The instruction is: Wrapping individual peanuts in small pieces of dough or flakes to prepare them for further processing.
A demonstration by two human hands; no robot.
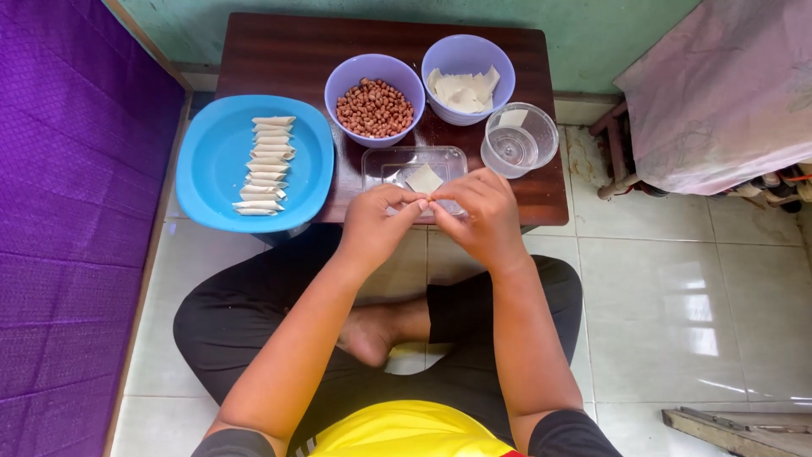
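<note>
Where the purple cloth (pixel 59 195) hung along the far left, the blue plate (pixel 211 169) sat half over the front left edge of the dark wooden desk (pixel 279 51), carrying a column of rolled wrappers (pixel 266 166) stacked one above the other, each roll lying with its long axis across, left to right. Just right of the plate stood the lilac bowl of peanuts (pixel 375 107), and beside that a second lilac bowl holding flat wrapper squares (pixel 464 89). In front of the two bowls lay a clear shallow tray (pixel 381 161) with one loose square wrapper (pixel 425 178) in it, and a clear plastic cup (pixel 518 140) stood at the tray's right, near the desk's right edge.

The left hand (pixel 372 228) and the right hand (pixel 482 216) met over the tray's near rim, fingertips touching. Each grip was narrow, pinched on a small pale piece (pixel 425 202) held between them; it was too hidden by the fingers to tell its shape or how its long axis ran. That piece lay directly toward the person from the loose square, both hands equally near it. The plate of rolls lay to the left of the left hand, with bare blue surface on either side of the column. Right of the desk, pale floor tiles (pixel 677 279) stretched towards a pink covered stand (pixel 727 85).
</note>
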